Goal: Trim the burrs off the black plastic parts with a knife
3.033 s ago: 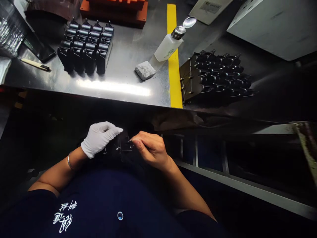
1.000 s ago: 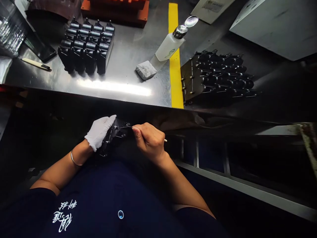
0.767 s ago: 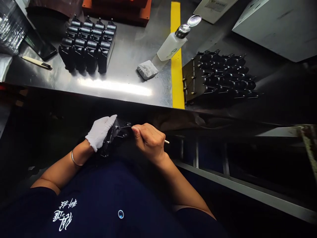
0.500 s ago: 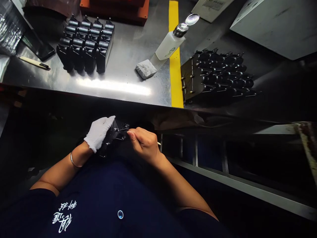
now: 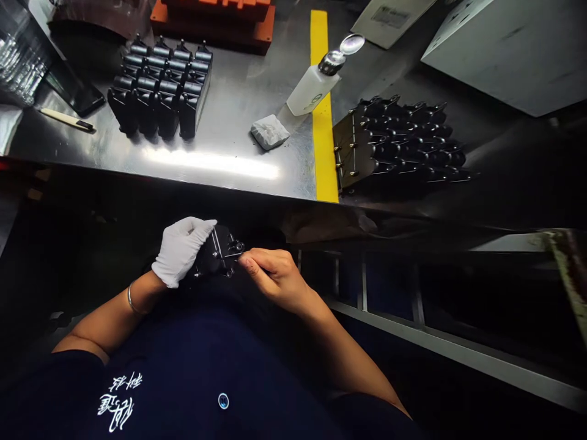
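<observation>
Steel bench (image 5: 220, 165) runs across the far half; nearest is the person's dark lap, below the bench edge, where both hands work.

Left hand (image 5: 181, 249), white-gloved, wraps the black part (image 5: 219, 252) from the left, fingers curled over its top; that steadies it and turns its small metal fittings toward the other hand. Right hand (image 5: 275, 276), bare, has thumb and forefinger pinched together right at the part's right edge. Something thin may be in the pinch; too small to tell. Part sits between the two hands, just under the bench lip, off any surface.

On the bench, left: block of black parts (image 5: 160, 91) standing upright in tight rows, no tray visible, packed touching each other. Right of the yellow stripe (image 5: 323, 122): a second batch (image 5: 403, 143) lying on their sides, against a brown plate with brass pins. The two groups are well apart, stripe between them.

Between them: crumpled white wipe (image 5: 269, 131) just beside a white dispenser bottle (image 5: 316, 85) with a metal top; liquid level unreadable.

Far left: slim white tool (image 5: 66, 119) and a dark phone (image 5: 76, 91). Far back: orange block (image 5: 215, 18), grey box (image 5: 509, 49).
</observation>
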`<state>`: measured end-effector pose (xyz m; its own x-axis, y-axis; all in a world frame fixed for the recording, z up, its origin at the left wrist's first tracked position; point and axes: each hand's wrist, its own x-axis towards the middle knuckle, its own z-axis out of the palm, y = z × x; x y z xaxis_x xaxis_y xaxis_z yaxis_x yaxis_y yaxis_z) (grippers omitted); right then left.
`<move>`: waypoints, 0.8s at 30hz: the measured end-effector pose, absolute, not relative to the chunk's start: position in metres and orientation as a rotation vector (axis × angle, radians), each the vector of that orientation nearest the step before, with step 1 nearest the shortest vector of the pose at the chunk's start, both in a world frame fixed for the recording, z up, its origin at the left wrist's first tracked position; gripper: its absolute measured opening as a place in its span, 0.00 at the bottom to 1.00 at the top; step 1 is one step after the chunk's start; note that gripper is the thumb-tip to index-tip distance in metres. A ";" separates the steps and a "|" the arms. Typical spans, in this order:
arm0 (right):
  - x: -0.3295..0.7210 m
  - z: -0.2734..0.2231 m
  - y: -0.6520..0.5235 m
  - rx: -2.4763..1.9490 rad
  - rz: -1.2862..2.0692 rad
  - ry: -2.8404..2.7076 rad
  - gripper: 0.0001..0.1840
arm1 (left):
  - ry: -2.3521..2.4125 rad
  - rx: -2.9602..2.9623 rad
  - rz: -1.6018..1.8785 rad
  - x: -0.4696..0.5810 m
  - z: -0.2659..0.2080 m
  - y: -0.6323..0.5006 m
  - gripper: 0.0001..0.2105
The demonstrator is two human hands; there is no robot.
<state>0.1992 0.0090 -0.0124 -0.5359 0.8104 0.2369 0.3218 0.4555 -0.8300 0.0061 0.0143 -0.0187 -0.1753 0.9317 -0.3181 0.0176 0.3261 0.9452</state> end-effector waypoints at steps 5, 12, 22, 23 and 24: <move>0.210 -0.008 0.009 -0.628 1.386 -2.049 0.22 | 1.475 0.929 1.126 0.011 -0.015 0.012 0.19; 0.197 -0.014 0.008 -0.815 0.541 -2.220 0.23 | 1.513 0.930 1.158 0.012 -0.014 0.016 0.18; 0.196 -0.014 0.014 -0.845 0.687 -1.968 0.21 | 1.519 0.928 1.105 0.014 -0.015 0.012 0.18; 0.196 -0.016 0.017 -0.876 0.661 -1.932 0.19 | 1.509 0.919 1.094 0.014 -0.015 0.013 0.18; 0.195 -0.017 0.020 -0.911 0.616 -1.900 0.16 | 1.500 0.904 1.088 0.015 -0.015 0.014 0.19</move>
<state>0.1953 0.0196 -0.0174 -0.3118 0.7968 0.5175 0.3417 0.6023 -0.7215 0.0153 0.0144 -0.0146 -0.1881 0.9348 -0.3012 0.0041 0.3074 0.9516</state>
